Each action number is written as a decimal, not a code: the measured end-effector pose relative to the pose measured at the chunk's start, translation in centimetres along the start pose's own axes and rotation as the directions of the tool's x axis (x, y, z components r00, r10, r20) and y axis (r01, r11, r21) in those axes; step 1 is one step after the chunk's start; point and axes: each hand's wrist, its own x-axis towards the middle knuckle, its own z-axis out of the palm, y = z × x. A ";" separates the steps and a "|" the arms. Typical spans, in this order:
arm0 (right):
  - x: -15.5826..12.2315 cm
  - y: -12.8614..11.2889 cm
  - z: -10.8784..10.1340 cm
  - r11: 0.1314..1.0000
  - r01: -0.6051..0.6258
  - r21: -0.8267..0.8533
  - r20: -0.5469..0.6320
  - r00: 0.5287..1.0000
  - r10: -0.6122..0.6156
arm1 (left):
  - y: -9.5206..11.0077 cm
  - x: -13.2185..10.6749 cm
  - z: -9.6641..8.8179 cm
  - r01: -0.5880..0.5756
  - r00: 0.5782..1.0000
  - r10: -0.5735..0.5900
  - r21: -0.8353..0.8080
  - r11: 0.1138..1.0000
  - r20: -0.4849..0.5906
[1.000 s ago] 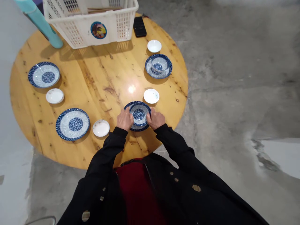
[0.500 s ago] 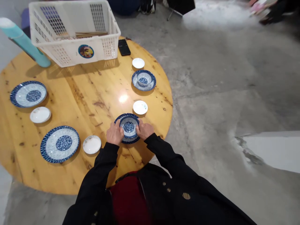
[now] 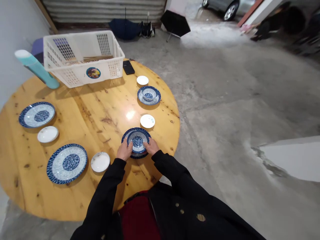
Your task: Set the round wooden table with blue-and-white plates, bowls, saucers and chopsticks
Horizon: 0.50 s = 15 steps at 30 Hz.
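A small blue-and-white bowl with a speckled blue centre sits over a blue-rimmed plate near the table's front edge. My left hand grips the bowl's left side, thumb over the rim. On the opposite side my right hand holds it the same way. I cannot tell whether the bowl rests fully on the plate. Just behind them lies a small white dish. To the left of my left hand is another white dish, beside a large blue-rimmed plate.
On the round wooden table, a white plastic basket stands at the back beside a turquoise cylinder and a phone. Farther right is a plate with a bowl. Another large plate lies left. Open umbrellas stand on the floor.
The camera view has tilted up, showing more of the background. Both hands still hold the bowl, which now looks tilted a little more toward me, over the plate.
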 end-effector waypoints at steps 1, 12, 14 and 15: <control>-0.5 -0.1 0.0 1.000 -0.018 0.022 0.012 1.000 0.017 | 0.0 -0.4 -0.2 -0.018 1.000 0.018 -0.006 1.000 -0.006; -10.5 0.5 -1.5 0.986 -0.008 0.165 -0.179 0.983 0.038 | -1.0 -6.8 1.3 -0.244 0.954 0.274 -0.221 0.944 0.120; -12.6 1.2 -1.4 0.980 -0.032 0.199 -0.202 0.977 0.073 | -1.5 -7.9 2.4 -0.264 0.942 0.302 -0.228 0.937 0.147; -13.5 1.7 -1.4 0.975 -0.048 0.215 -0.212 0.973 0.095 | -1.6 -8.5 3.0 -0.266 0.937 0.308 -0.232 0.936 0.165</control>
